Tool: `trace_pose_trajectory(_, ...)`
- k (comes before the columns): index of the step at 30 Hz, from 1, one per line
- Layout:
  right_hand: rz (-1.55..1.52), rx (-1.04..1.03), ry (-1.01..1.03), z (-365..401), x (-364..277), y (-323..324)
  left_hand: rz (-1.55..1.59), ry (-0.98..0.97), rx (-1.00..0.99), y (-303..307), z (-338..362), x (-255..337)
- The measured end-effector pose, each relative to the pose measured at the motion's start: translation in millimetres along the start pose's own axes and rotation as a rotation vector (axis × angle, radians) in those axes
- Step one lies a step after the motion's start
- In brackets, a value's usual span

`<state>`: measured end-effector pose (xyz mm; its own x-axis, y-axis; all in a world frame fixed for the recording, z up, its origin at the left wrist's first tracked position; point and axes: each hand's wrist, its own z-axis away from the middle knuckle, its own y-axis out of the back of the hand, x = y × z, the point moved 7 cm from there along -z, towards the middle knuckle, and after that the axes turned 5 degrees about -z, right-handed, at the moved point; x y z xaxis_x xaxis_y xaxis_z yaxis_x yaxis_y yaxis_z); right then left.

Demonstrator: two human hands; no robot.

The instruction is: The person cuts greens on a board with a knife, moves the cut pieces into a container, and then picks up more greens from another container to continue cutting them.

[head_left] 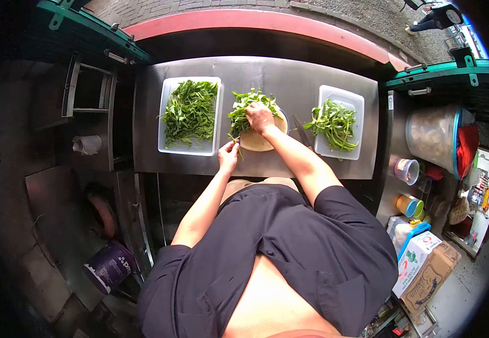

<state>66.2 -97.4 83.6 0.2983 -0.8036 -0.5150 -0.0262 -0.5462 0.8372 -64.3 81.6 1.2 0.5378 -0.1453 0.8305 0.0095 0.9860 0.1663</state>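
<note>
A pile of leafy greens (pixel 249 101) lies on a round cutting board (pixel 257 141) at the middle of the metal table. My right hand (pixel 260 117) presses on the pile with its fingers curled into the leaves. At the board's left edge my left hand (pixel 228 156) pinches a thin green stem (pixel 233 138). A plastic tray of cut greens (pixel 190 112) is on the left. Another plastic tray (pixel 343 97) on the right holds long-stemmed greens (pixel 337 124). Between the board and that tray lies a knife (pixel 302 132), its blade near my right forearm.
The metal table (pixel 199 66) has a red ledge (pixel 255 19) beyond it. To the right stand a large clear container (pixel 433 138), small tubs (pixel 406 170) and cardboard boxes (pixel 430 276). A purple bucket (pixel 109 267) is at lower left. A person (pixel 426 22) is far off at upper right.
</note>
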Motion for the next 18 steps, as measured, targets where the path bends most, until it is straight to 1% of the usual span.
trace_pose_trajectory(2, 0.009, 0.089, 0.048, -3.7, -17.8, 19.1, -0.033, -0.014, -0.017, -2.6, -4.1, 6.7)
trace_pose_trajectory(3, 0.016, 0.081, 0.045, 1.1, -24.2, 17.8, -0.026, -0.008, -0.022, -1.7, -6.4, 6.8)
trace_pose_trajectory(5, -0.601, -0.010, -0.133, 11.8, -25.0, 8.3, 0.007, -0.023, -0.072, -8.0, -15.0, 10.0)
trace_pose_trajectory(6, -0.666, -0.135, -0.085, 20.2, -38.2, 6.1, 0.024, -0.087, -0.071, -10.1, -13.1, 19.7)
trace_pose_trajectory(7, -0.567, -0.143, 0.067, 28.8, -49.1, 1.7, 0.052, -0.068, -0.100, -12.5, -17.5, 14.1)
trace_pose_trajectory(10, -0.620, -0.186, -0.235, 54.5, -40.5, -13.3, 0.069, -0.086, -0.088, -20.3, -29.7, 3.1)
trace_pose_trajectory(11, -0.607, -0.201, -0.354, 59.2, -32.7, -16.0, 0.006, -0.094, -0.101, -23.6, -33.5, -0.1)
trace_pose_trajectory(12, -0.528, -0.146, -0.355, 59.9, -31.2, -10.0, -0.060, -0.099, -0.113, -27.0, -32.7, 2.4)
trace_pose_trajectory(13, -0.520, -0.145, -0.366, 61.0, -29.5, -7.9, -0.056, -0.096, -0.125, -29.8, -30.9, 3.9)
trace_pose_trajectory(15, -0.466, -0.145, -0.324, 57.1, -27.2, -3.5, -0.058, -0.151, -0.069, -28.4, -30.6, 14.0)
trace_pose_trajectory(18, -0.466, -0.154, -0.310, 50.7, -22.0, -0.3, -0.021, -0.110, -0.119, -29.4, -35.6, 20.7)
